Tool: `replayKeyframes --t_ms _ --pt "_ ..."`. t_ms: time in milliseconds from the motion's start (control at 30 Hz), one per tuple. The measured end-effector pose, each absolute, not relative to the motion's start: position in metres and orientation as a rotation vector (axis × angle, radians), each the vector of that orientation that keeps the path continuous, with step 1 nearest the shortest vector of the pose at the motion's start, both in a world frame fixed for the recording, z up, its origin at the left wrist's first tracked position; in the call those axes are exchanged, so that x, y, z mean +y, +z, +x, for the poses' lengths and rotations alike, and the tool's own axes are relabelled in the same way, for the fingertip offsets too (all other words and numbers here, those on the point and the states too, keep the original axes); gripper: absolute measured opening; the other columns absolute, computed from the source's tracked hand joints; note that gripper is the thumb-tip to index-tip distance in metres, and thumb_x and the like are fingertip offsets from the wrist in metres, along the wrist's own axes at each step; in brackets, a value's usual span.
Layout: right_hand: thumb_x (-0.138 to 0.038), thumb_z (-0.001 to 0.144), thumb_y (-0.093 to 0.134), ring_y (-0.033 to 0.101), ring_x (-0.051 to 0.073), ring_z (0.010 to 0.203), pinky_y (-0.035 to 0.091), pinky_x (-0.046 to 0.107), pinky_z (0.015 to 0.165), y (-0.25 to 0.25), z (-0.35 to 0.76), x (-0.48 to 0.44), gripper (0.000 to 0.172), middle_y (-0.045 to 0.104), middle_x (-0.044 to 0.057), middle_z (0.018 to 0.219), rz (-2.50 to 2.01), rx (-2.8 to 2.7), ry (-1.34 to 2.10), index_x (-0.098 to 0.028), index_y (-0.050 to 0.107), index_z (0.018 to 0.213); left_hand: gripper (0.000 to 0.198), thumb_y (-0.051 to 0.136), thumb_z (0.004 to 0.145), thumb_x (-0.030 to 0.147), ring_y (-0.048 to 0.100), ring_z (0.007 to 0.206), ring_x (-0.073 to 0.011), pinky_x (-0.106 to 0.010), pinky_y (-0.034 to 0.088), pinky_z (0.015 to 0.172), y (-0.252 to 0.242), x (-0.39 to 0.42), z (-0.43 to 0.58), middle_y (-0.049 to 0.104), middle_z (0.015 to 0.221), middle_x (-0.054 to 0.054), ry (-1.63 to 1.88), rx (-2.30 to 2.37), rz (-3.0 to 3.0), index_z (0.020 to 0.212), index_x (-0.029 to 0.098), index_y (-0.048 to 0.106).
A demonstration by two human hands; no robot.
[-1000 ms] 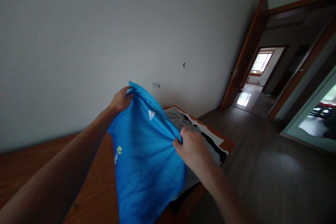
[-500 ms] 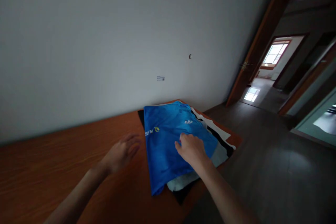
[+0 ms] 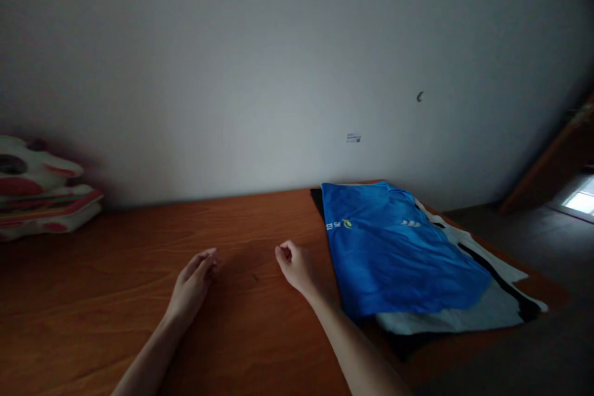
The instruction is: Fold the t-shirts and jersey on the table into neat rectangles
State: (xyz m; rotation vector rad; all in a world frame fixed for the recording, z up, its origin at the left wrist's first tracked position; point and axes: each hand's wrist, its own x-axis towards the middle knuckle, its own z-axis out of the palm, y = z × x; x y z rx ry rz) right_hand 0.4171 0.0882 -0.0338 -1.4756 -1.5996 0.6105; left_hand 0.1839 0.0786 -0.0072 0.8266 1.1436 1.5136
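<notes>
My left hand (image 3: 193, 279) hovers over or rests on the bare wood left of centre, its fingers loosely bent together with nothing seen in them. Curled into a loose fist, my right hand (image 3: 297, 268) is nearest the clothes and also appears to hold nothing. To its right lies a blue shirt (image 3: 390, 260), spread flat, with white and yellow prints. Under it, edges of a grey garment (image 3: 445, 320) and of black and white cloth show. Neither hand touches the pile.
A brown wooden tabletop (image 3: 116, 266) runs along a pale wall (image 3: 208, 74). At the far left stands a red and white animal-shaped object (image 3: 46, 192), cut off by the frame. A small label (image 3: 353, 138) is on the wall. Beyond the table's right end is the floor.
The view has turned left, bringing the red and white object in. My right hand has moved left off the blue shirt. Both hands' fingers are more closed.
</notes>
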Motion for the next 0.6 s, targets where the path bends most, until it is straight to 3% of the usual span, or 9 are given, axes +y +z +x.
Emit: replayKeyframes --t_ms 100,233,400,600 --pt "-0.052 0.093 0.053 0.06 0.014 0.054 0.041 0.021 0.051 -0.047 0.408 0.105 0.034 0.061 -0.002 0.059 -1.396 -1.424 0.68 -0.021 0.056 0.079 0.029 0.085 0.062 0.032 0.051 0.055 -0.0074 -0.018 0.045 0.052 -0.012 0.084 0.176 0.057 0.065 0.005 1.539 1.043 0.662 0.081 0.019 0.067" --pt "-0.069 0.082 0.059 0.048 0.01 0.038 0.032 0.02 0.039 -0.048 0.413 0.114 0.048 0.055 -0.006 0.051 -1.192 -1.217 0.961 -0.021 0.055 0.081 0.014 0.072 0.071 0.025 0.048 0.05 -0.0081 -0.02 0.042 0.047 -0.006 0.088 0.171 0.054 0.063 0.005 1.495 0.943 0.536 0.079 0.018 0.062" --pt "-0.065 0.075 0.069 0.039 0.007 0.038 0.025 0.02 0.037 -0.039 0.426 0.113 0.046 0.048 -0.008 0.049 -0.964 -0.872 1.184 -0.02 0.056 0.075 0.011 0.064 0.079 0.028 0.048 0.051 -0.0096 -0.022 0.041 0.048 -0.001 0.087 0.167 0.053 0.063 0.003 1.461 0.788 0.387 0.076 0.017 0.061" --pt "-0.059 0.081 0.059 0.038 0.009 0.044 0.034 0.022 0.045 -0.031 0.44 0.114 0.038 0.041 -0.008 0.056 -0.78 -0.624 1.37 -0.023 0.049 0.071 0.024 0.06 0.079 0.041 0.049 0.053 -0.0122 -0.025 0.043 0.05 -0.005 0.082 0.162 0.052 0.065 0.0 1.495 0.669 0.269 0.078 0.017 0.062"
